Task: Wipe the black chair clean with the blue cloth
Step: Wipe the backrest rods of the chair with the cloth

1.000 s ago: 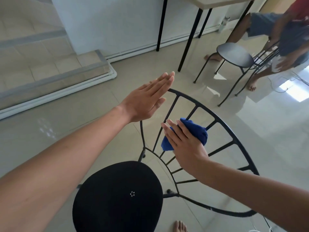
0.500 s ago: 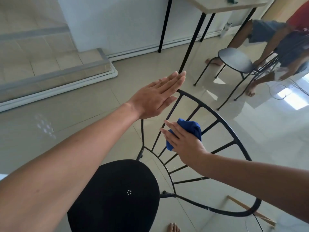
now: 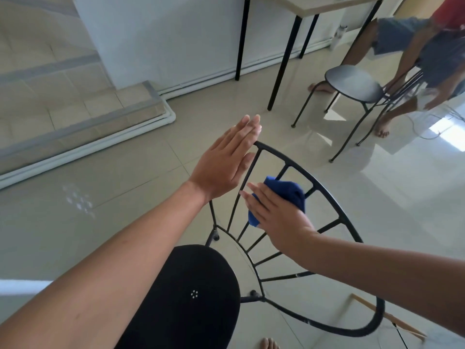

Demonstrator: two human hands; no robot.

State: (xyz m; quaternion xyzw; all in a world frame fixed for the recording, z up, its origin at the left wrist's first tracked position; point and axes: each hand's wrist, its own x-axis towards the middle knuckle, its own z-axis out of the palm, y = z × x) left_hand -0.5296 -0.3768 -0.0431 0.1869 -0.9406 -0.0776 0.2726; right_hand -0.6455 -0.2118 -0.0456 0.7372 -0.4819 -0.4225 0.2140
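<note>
The black chair (image 3: 191,298) stands below me, its round seat near the bottom and its curved metal back with thin spokes fanning out to the right. My right hand (image 3: 279,220) presses the blue cloth (image 3: 289,192) flat against the spokes of the back, near its upper left part. The cloth bulges out behind my fingers. My left hand (image 3: 226,162) is flat with fingers straight and together, hovering by the top left end of the back rail, holding nothing.
A second black chair (image 3: 352,84) stands at the upper right, with another person (image 3: 415,44) bent over it. Black table legs (image 3: 284,64) rise behind. A raised tiled step (image 3: 83,122) runs along the left. A wooden stick (image 3: 392,318) lies on the floor at lower right.
My right hand with the cloth has slid a little along the back spokes. My left hand has stayed flat near the top rail. The view has shifted slightly.
</note>
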